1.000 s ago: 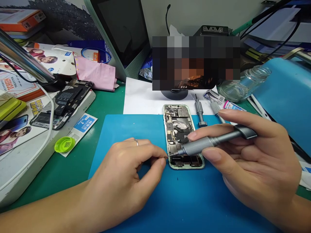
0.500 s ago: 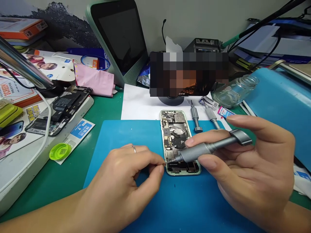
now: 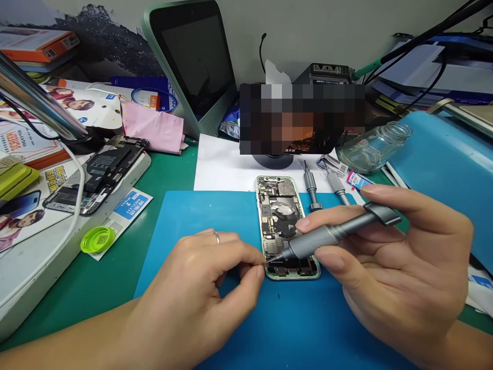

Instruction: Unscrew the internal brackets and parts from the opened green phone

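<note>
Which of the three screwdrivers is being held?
The screwdriver in the right hand, its tip toward the left hand; the other two lie beside the phone.

Matt metal scrwdrvr (image 3: 327,237) w/ rough knurling

A gray screwdriver (image 3: 315,242) tilts over an opened phone (image 3: 283,225)

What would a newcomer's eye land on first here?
The opened phone, inner parts bare, lying mostly on the blue mat. Over its lower end, the right hand holds a grey screwdriver, its tip at the pinched fingertips of the left hand. Off left, a bright green cap stands out.
</note>
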A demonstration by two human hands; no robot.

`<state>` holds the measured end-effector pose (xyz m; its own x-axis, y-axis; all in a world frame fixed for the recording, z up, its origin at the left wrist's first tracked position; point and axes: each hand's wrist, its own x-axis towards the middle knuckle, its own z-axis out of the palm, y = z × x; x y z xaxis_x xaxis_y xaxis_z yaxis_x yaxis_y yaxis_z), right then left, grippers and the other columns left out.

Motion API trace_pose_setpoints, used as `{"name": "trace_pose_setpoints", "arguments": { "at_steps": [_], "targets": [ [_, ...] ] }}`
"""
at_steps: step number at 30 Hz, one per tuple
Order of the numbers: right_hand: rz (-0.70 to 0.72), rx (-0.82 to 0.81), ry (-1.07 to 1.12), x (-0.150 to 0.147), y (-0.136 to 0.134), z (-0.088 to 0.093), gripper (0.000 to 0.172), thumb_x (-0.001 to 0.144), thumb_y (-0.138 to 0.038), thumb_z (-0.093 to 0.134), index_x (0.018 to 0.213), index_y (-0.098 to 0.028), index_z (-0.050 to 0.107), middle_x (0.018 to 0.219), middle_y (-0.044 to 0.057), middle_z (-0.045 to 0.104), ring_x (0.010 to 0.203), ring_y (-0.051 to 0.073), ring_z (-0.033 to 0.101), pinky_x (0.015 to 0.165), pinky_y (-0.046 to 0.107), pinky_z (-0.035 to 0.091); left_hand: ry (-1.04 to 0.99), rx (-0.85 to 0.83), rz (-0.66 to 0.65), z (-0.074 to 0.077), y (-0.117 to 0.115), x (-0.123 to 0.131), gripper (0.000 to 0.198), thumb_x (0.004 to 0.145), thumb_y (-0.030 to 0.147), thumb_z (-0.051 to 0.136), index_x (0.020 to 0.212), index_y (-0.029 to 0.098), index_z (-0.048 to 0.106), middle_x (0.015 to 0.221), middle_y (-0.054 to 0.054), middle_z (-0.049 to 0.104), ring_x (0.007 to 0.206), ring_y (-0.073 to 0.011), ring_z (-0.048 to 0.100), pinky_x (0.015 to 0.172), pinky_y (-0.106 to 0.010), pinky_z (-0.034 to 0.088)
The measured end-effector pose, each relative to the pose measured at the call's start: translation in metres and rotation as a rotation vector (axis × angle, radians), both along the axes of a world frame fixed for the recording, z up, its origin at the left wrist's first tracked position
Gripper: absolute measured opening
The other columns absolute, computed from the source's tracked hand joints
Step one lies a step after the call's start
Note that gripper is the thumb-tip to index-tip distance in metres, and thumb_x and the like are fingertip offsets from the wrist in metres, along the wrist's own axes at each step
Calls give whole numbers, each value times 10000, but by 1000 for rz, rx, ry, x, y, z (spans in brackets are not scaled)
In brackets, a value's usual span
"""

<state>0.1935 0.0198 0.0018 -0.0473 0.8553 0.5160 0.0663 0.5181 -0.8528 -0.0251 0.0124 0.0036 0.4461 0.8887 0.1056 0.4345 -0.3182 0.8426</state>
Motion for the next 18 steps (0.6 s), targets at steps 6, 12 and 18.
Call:
{"name": "trace_pose_setpoints", "arguments": {
  "at_steps": [6, 12, 18],
  "targets": [
    [24, 10, -21, 1, 0, 0, 539, 883, -95, 792, 1325, -359, 631, 1010, 8, 771, 846, 211, 780, 660, 344, 705, -5, -17, 12, -1, -2, 0, 182, 971, 157, 615, 906, 280, 732, 740, 113, 682, 647, -78, 595, 654, -253, 405],
    [29, 22, -19, 1, 3, -1, 542, 865, -64, 801, 1308, -334, 641, 1005, 0, 778, 841, 187, 786, 649, 307, 702, 10, -10, -1, -2, 0, -1, 191, 982, 180, 609, 938, 286, 762, 743, 113, 695, 654, -71, 606, 659, -244, 419],
    [71, 69, 10, 2, 5, 2, 565, 828, -7, 801, 1304, -276, 655, 1000, 4, 774, 835, 176, 801, 644, 271, 716, -5, 41, 18, -2, -1, -1, 187, 967, 166, 629, 931, 298, 756, 723, 135, 686, 639, -51, 609, 615, -211, 421]
  ]
}}
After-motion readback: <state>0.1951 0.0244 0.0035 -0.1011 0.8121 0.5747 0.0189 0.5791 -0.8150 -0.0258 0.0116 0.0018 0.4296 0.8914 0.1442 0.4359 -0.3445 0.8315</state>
